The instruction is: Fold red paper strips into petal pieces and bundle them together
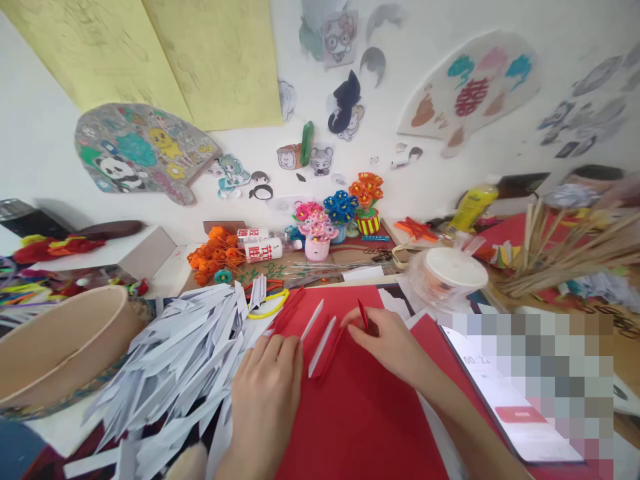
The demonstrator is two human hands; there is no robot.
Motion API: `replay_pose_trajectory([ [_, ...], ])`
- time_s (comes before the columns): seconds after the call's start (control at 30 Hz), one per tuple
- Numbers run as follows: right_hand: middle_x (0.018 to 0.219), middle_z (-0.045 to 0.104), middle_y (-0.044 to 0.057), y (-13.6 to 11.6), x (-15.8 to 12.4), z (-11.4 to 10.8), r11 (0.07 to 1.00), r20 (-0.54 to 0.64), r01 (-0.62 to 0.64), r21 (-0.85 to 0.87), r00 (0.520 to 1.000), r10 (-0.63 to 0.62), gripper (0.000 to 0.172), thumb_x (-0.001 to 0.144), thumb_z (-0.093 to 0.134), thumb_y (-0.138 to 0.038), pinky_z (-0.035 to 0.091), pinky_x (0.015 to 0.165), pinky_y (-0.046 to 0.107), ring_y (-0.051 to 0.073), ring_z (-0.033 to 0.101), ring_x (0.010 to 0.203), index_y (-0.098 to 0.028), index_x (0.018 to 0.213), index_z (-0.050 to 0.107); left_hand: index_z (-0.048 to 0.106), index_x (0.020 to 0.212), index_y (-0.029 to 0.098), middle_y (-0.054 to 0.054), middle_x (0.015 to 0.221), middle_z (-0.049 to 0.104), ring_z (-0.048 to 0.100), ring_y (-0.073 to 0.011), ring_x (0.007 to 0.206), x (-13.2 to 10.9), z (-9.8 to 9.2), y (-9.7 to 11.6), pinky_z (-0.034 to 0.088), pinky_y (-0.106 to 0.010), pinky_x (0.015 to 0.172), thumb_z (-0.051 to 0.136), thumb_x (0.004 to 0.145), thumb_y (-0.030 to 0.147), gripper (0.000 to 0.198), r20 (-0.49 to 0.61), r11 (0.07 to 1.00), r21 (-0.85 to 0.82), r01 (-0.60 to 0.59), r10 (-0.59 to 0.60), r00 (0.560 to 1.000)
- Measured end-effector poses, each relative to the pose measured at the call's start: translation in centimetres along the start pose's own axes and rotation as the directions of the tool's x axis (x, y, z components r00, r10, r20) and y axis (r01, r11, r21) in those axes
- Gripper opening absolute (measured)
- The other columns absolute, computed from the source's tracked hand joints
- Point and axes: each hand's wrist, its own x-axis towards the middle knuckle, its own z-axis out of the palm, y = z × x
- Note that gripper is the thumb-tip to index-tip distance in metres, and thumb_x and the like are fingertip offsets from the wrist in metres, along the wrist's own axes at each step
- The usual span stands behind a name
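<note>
A large sheet of red paper (360,407) lies in front of me. My left hand (270,380) rests at its left edge, fingers curled down and tips hidden; a narrow white paper strip (313,320) touches or passes beside its knuckles. My right hand (390,340) pinches a small folded red paper strip (363,315) that sticks up from its fingers. Between the hands lies a second white strip (323,347) with red edges. Beyond the left hand are folded red paper pieces (290,307). A heap of white paper strips (185,353) spreads to its left.
Yellow-handled scissors (270,305) lie behind the left hand. A round basket (65,340) stands at far left. At right are a phone (505,400) and a lidded white tub (453,270). Small pots of beaded flowers (319,247) and bottles (265,249) line the wall.
</note>
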Motion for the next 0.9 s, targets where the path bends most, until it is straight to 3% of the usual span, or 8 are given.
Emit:
replay_pose_trajectory([
  [0.2, 0.073, 0.072, 0.002, -0.6, -0.5, 0.3, 0.994, 0.090, 0.037, -0.104, 0.996, -0.027, 0.020, 0.082, 0.053, -0.019, 0.043, 0.065, 0.027, 0.020, 0.065, 0.070, -0.019, 0.083, 0.073, 0.065, 0.084, 0.021, -0.003, 0.078, 0.066, 0.061, -0.0245, 0.079, 0.1, 0.0, -1.0, 0.043, -0.036, 0.070, 0.047, 0.094, 0.016, 0.022, 0.214, 0.999, 0.026, 0.028, -0.033, 0.976],
  [0.33, 0.074, 0.073, 0.004, -0.5, -0.5, 0.4, 0.992, 0.085, 0.042, -0.121, 0.996, -0.032, 0.021, 0.084, 0.053, -0.021, 0.045, 0.067, 0.027, 0.021, 0.067, 0.070, -0.019, 0.079, 0.074, 0.066, 0.089, 0.023, -0.002, 0.083, 0.068, 0.062, -0.0237, 0.083, 0.1, 0.3, -1.4, 0.045, -0.036, 0.072, 0.044, 0.096, 0.019, 0.023, 0.278, 0.997, -0.043, 0.059, -0.045, 0.959],
  [0.63, 0.075, 0.074, 0.003, -0.1, -0.6, 0.5, 0.990, 0.131, 0.041, -0.133, 0.991, -0.023, 0.024, 0.084, 0.053, -0.020, 0.044, 0.066, 0.028, 0.021, 0.066, 0.069, -0.022, 0.087, 0.077, 0.068, 0.088, 0.023, -0.003, 0.084, 0.071, 0.063, -0.0228, 0.081, 0.4, 0.5, -1.3, 0.046, -0.035, 0.073, 0.043, 0.097, 0.019, 0.026, 0.277, 0.981, -0.159, 0.115, -0.068, 0.958],
  [0.77, 0.078, 0.074, 0.003, -0.4, -0.6, 0.0, 0.994, 0.106, 0.020, -0.110, 0.994, -0.009, 0.023, 0.083, 0.054, -0.019, 0.044, 0.068, 0.028, 0.021, 0.067, 0.074, -0.021, 0.087, 0.076, 0.066, 0.090, 0.022, -0.003, 0.083, 0.069, 0.061, -0.0229, 0.079, 0.4, 0.4, -1.1, 0.044, -0.036, 0.072, 0.043, 0.098, 0.024, 0.025, 0.158, 0.988, -0.136, 0.071, -0.049, 0.986],
  [0.9, 0.072, 0.070, 0.003, -0.6, -0.5, -0.4, 0.986, 0.077, -0.007, -0.166, 0.997, 0.020, 0.022, 0.084, 0.052, -0.021, 0.042, 0.065, 0.028, 0.021, 0.064, 0.070, -0.020, 0.083, 0.074, 0.063, 0.088, 0.022, -0.002, 0.080, 0.066, 0.059, -0.0211, 0.075, 0.3, 0.4, 0.0, 0.041, -0.034, 0.069, 0.046, 0.097, 0.023, 0.020, 0.094, 0.985, -0.170, -0.039, 0.055, 0.994],
])
